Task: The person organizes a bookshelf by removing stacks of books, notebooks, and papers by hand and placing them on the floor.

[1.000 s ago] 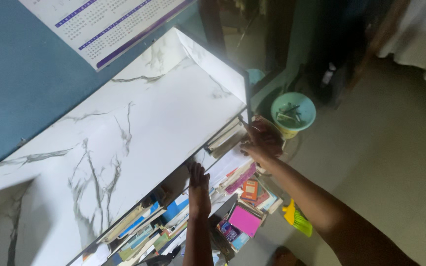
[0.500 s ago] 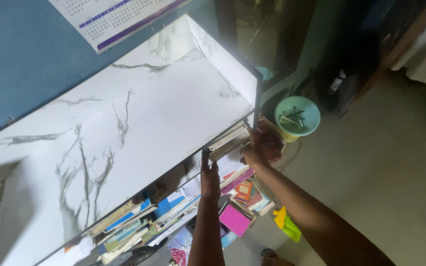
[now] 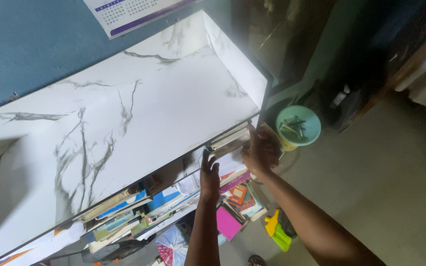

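While my left hand [image 3: 209,176] lies flat, fingers extended, against the books [image 3: 173,199] under the marble-patterned shelf top [image 3: 139,123], my right hand [image 3: 261,150] curls around the stacked books' end [image 3: 230,139] just left of it. Judged risk: uneven pressure could tip loose volumes toward the cluttered floor [image 3: 395,197] below my wrists.

We see two bare forearms rising from the lower edge of the view, with no sleeves, watch or bracelet on them. Our left hand [image 3: 209,178] and right hand [image 3: 261,150] wear no gloves, and no rings show on the fingers we can see.
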